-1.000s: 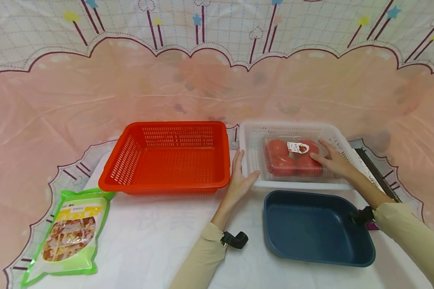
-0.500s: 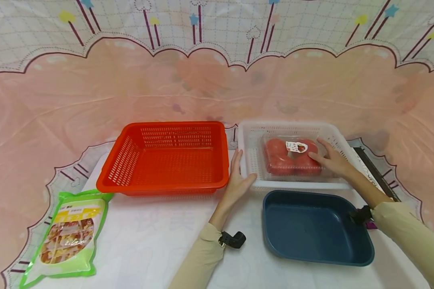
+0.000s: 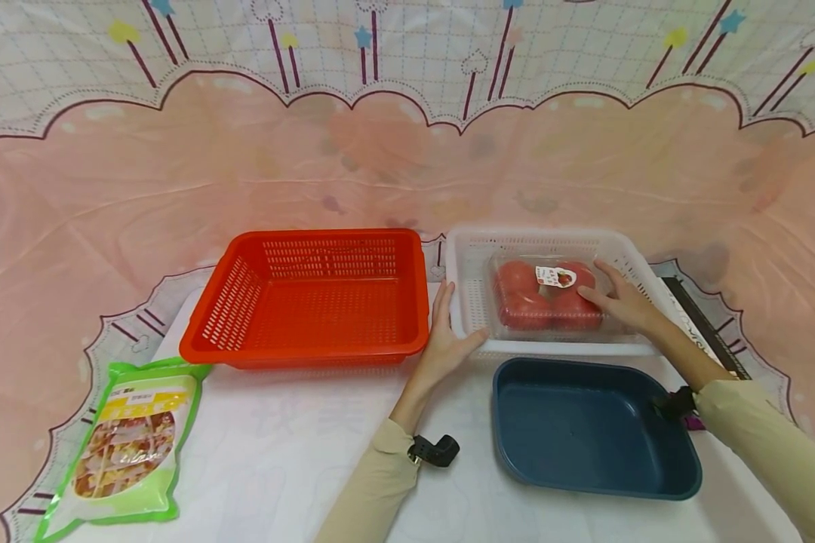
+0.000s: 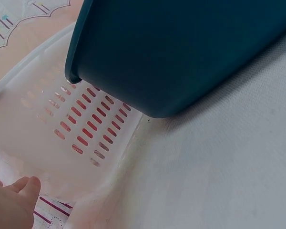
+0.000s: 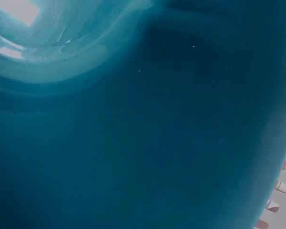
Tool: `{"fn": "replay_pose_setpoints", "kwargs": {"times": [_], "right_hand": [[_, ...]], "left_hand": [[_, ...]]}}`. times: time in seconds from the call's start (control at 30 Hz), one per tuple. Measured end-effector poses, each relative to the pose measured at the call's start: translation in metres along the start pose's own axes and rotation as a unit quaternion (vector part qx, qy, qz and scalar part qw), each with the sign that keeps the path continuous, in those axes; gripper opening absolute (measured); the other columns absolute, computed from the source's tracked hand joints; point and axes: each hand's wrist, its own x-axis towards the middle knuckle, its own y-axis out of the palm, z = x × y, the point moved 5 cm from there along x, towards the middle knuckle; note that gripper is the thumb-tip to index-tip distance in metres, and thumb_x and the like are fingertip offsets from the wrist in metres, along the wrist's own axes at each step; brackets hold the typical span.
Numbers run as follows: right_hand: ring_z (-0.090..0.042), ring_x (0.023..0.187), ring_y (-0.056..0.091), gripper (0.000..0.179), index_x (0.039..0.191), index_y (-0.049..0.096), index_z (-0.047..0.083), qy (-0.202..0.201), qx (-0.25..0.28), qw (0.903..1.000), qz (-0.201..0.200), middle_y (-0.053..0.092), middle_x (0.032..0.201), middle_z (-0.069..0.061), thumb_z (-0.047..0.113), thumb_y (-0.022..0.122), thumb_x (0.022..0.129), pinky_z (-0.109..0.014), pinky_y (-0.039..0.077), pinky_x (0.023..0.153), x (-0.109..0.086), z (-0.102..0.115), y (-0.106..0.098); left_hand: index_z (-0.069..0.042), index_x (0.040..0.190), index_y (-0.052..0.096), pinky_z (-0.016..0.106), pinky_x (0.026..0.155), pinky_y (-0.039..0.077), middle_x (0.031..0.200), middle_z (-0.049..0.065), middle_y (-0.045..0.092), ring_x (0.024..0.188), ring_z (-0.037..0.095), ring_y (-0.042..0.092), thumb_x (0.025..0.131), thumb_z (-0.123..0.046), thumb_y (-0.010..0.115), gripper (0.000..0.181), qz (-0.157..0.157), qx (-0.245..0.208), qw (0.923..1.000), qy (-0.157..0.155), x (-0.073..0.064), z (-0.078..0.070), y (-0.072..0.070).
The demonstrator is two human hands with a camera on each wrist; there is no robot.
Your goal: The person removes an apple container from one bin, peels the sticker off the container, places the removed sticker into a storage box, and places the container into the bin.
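Observation:
A clear plastic box of tomatoes point(image 3: 548, 296) with a white label sits inside the white perforated basket point(image 3: 472, 302). My right hand point(image 3: 628, 305) rests on the box's right end, its fingers spread and fairly straight. My left hand point(image 3: 443, 343) stands at the basket's left front corner, fingers extended up along its outer side, the thumb at the front rim. The left wrist view shows fingertips of that left hand point(image 4: 19, 200) close to the white basket wall point(image 4: 28, 124). Only the blue tray's inside point(image 5: 157, 143) fills most of the right wrist view; the right hand is out of it.
A red perforated basket point(image 3: 326, 354) lies just left of my left hand. The dark blue tray point(image 3: 594, 430) is in front of the white basket, under my right wrist. A green-edged food bag point(image 3: 125, 445) lies at the left. A dark-edged flat item point(image 3: 706, 328) is at the right.
Both hands stay where they were, apart from a slight shift of my left thumb. The whole head view has drifted a little; the tomato box and containers keep their places.

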Motion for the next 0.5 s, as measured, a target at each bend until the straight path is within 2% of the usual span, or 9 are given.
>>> {"fn": "replay_pose_setpoints", "kwargs": {"times": [0.17,0.4,0.5], "right_hand": [[-0.061,0.13,0.034,0.088,0.155,-0.003,0.006,-0.002,0.003,1.0,-0.003,0.015,0.153,-0.038,0.051,0.043,0.096,-0.07,0.035,0.1,0.0001,-0.0003,0.0009],[-0.06,0.131,0.033,0.088,0.155,-0.003,0.007,-0.001,0.005,1.0,-0.003,0.015,0.154,-0.037,0.051,0.044,0.096,-0.07,0.034,0.1,-0.0006,-0.0005,0.0007],[-0.061,0.132,0.031,0.088,0.155,-0.004,0.007,-0.001,0.008,1.0,-0.001,0.013,0.155,-0.036,0.051,0.044,0.096,-0.071,0.033,0.101,-0.0008,-0.0005,0.0004]], "left_hand": [[-0.011,0.156,0.015,0.056,0.12,0.018,0.164,0.006,0.003,0.149,0.031,0.012,0.081,-0.012,0.069,0.092,0.004,-0.001,1.0,-0.002,0.0017,-0.0007,0.0002],[-0.02,0.155,0.017,0.052,0.12,0.021,0.164,-0.004,0.005,0.149,0.024,0.014,0.082,-0.02,0.07,0.091,-0.003,0.008,0.9999,0.008,-0.0002,0.0004,-0.0002],[-0.019,0.155,0.018,0.053,0.12,0.021,0.164,-0.004,0.006,0.149,0.024,0.015,0.082,-0.021,0.07,0.09,-0.005,0.006,0.9999,0.012,-0.0013,-0.0013,0.0]]}}
